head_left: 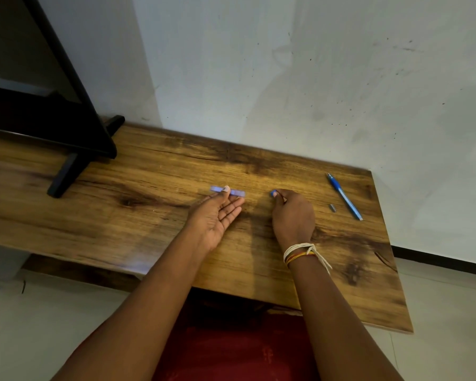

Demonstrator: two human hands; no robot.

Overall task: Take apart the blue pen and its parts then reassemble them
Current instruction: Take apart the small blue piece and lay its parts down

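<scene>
4 pieces of the blue pen lie spread across the wooden table (149,171), so the taking-apart looks done or nearly so. The pale blue barrel (239,192) lies flat near the middle, and the left hand (217,215), palm up with fingers loosely spread, pins it under the thumb tip rather than gripping it. Just to its right, the right hand (293,215) has its thumb and forefinger pressed together on a small blue cap (273,193) at table level. Well apart, toward the table's right edge, lie the refill (344,196), with its darker blue grip section and thin tube, and beside it a tiny grey tip (332,207). Whether the cap is being set down or picked up cannot be told. Judged from the layout, the next move calls for steadying the barrel and feeding the parts back in line; the small tip looks easy to lose. A black stand (66,171) sits at the far left.
</scene>
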